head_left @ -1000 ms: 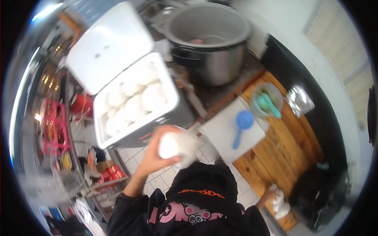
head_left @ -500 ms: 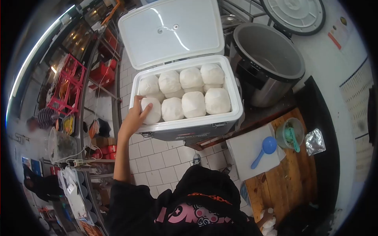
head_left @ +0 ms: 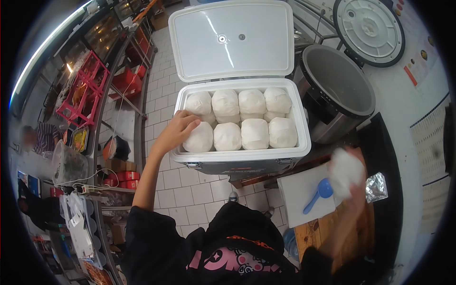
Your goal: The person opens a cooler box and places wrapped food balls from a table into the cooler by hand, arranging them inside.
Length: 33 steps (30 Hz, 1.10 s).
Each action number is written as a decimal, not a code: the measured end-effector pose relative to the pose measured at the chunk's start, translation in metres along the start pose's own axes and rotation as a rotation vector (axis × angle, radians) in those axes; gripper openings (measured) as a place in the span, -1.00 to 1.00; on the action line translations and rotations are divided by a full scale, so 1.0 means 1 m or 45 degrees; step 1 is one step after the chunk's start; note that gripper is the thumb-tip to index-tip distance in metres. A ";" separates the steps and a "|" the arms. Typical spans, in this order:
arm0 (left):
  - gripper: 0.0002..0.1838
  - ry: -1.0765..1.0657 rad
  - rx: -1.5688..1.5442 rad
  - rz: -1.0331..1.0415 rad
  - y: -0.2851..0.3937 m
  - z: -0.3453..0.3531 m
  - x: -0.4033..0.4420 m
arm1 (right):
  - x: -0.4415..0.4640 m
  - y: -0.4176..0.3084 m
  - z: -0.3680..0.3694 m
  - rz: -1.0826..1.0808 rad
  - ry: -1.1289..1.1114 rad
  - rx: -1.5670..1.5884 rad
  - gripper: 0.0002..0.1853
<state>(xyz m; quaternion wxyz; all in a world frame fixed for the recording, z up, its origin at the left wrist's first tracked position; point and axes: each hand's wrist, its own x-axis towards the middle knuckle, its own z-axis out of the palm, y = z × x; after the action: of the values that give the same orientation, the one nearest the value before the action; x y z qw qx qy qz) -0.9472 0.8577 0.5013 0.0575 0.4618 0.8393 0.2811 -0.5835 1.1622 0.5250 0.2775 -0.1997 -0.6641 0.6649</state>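
A white cooler box (head_left: 304,124) stands open before me, filled with several round bundles in white paper, in two rows with more underneath. My left hand (head_left: 176,129) is closed over the front-left bundle (head_left: 200,140), thumb across its top and fingers curled at its back-left side. To the right of the box, above the wooden table, my right hand (head_left: 355,191) is smeared by motion. It holds another white wrapped bundle (head_left: 345,170), also blurred. This bundle hides the plastic tub behind it.
A blue scoop (head_left: 325,188) lies on white paper (head_left: 293,200) on the wooden table (head_left: 327,233), near crumpled foil (head_left: 376,188). An open steel cooker (head_left: 332,121) stands right of the cooler lid (head_left: 232,47). Shelves with pink crates (head_left: 85,90) and other people are at left.
My right hand has come up from the lower right with a wrapped bundle, towards the box. My left hand stays at the front-left bundle, now higher on it. The camera view has shifted.
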 end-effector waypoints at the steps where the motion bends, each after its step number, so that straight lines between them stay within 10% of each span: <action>1: -0.70 0.006 -0.009 0.004 0.001 0.001 -0.001 | 0.040 -0.019 0.044 -0.084 -0.322 -0.092 -0.07; 5: -0.71 0.069 -0.155 -0.126 0.020 -0.003 -0.011 | 0.141 -0.027 0.201 -0.207 -1.038 -0.368 -0.27; 12: -0.69 0.347 -0.451 -0.241 0.013 0.008 -0.037 | 0.180 0.056 0.308 -1.100 -1.082 -0.885 -0.32; 16: -0.67 0.350 -0.442 -0.190 0.016 0.004 -0.040 | 0.192 0.039 0.293 -0.723 -1.284 -0.687 -0.24; 33: -0.65 0.251 -0.244 -0.036 0.007 -0.005 -0.037 | 0.171 0.035 0.291 -1.005 -1.282 -1.088 -0.37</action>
<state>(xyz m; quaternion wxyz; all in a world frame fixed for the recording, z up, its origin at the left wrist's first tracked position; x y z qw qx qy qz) -0.9226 0.8292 0.5031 0.0226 0.4125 0.8166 0.4030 -0.9028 1.0470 0.5193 0.0572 0.2889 -0.9316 0.2132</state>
